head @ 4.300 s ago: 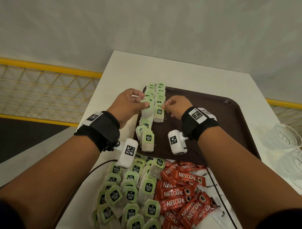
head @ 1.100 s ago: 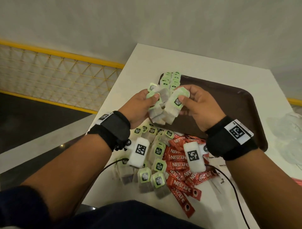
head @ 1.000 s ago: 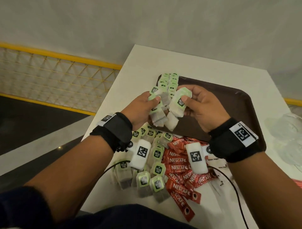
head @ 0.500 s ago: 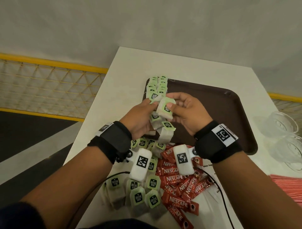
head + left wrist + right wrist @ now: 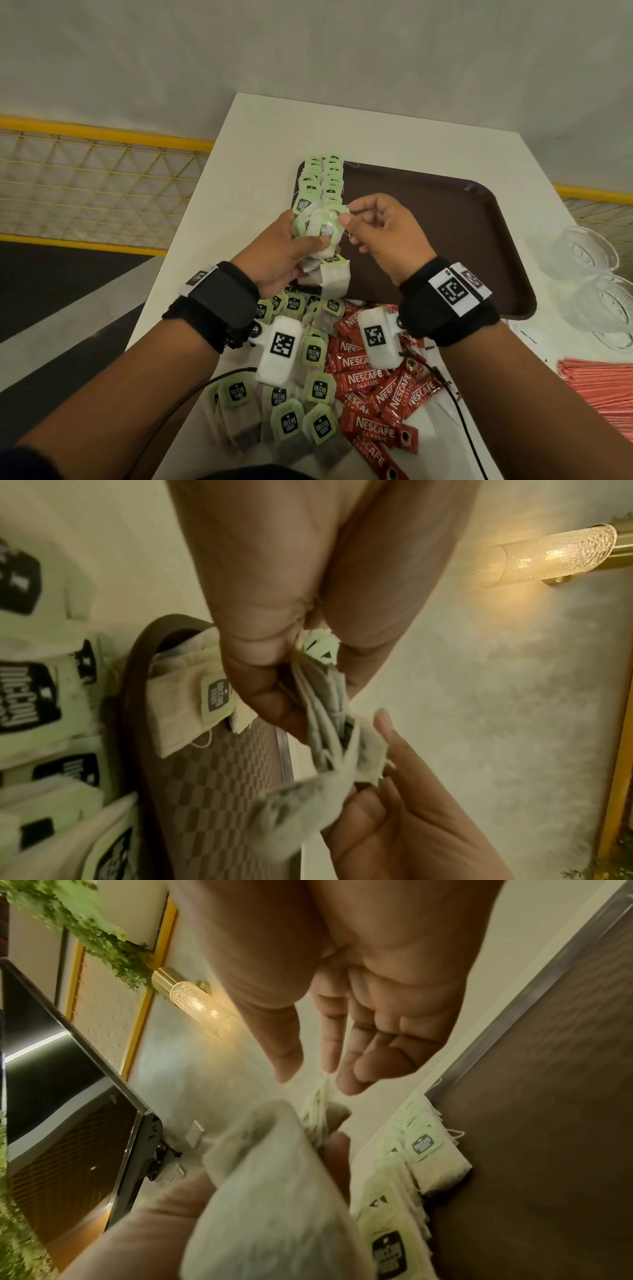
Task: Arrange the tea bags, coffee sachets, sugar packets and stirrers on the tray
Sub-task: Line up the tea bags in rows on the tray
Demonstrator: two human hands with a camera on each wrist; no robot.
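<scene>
Sorting tea bags over the tray
Left hand [image 5: 279, 255] grips a bunch of tea bags [image 5: 320, 236] above the tray's [image 5: 445, 219] near-left corner; right hand [image 5: 383, 236], fingers loosely curled, pinches one tag

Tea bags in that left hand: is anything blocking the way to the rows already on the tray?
Nothing visible does. The left hand holds the bunch of tea bags just above the near end of the two tea bag rows along the brown tray's left edge. The right hand pinches at the bunch's edge, beside it rather than below.
</scene>
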